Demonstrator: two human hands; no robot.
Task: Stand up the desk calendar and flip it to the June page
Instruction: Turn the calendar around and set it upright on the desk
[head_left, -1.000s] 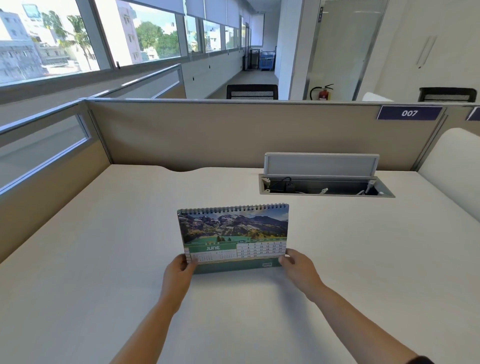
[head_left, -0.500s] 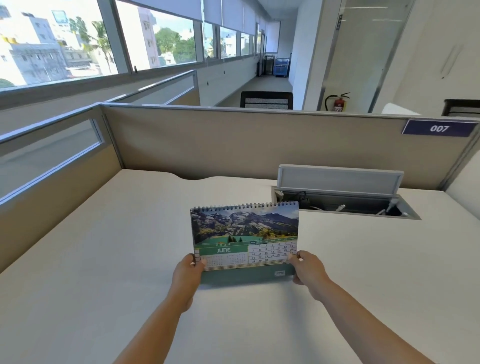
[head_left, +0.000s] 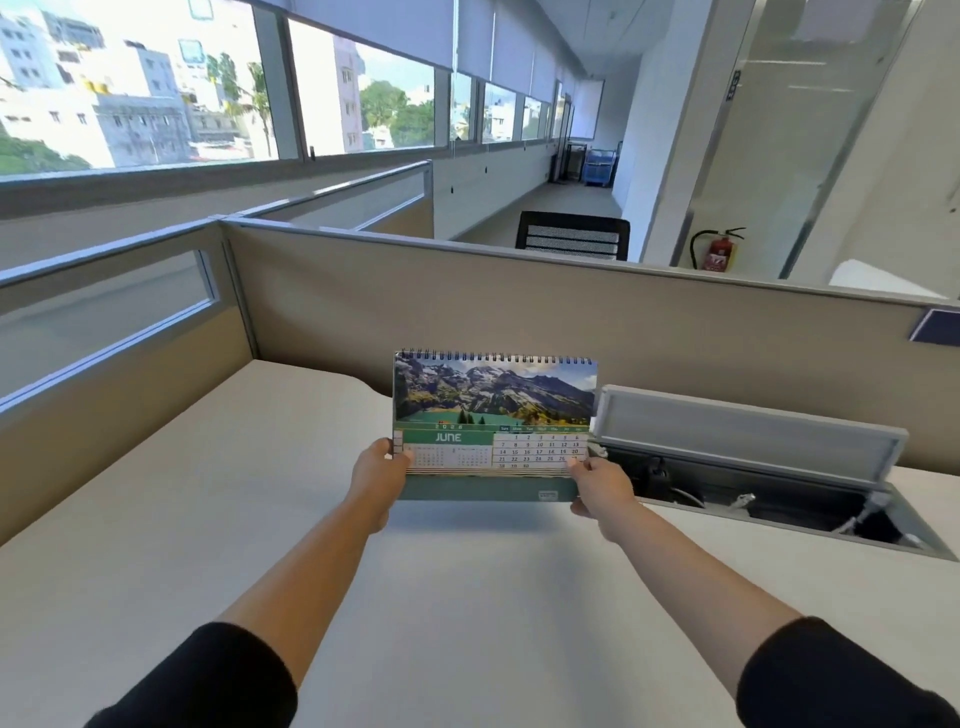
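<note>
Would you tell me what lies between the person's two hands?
In the head view, the calendar, open at June, spans from left hand to right hand.

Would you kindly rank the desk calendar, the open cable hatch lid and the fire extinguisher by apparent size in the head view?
1. Cable hatch lid, widest.
2. Desk calendar, close behind; nearer the camera, so this order is unsure.
3. Fire extinguisher, smallest, but far off.
</note>
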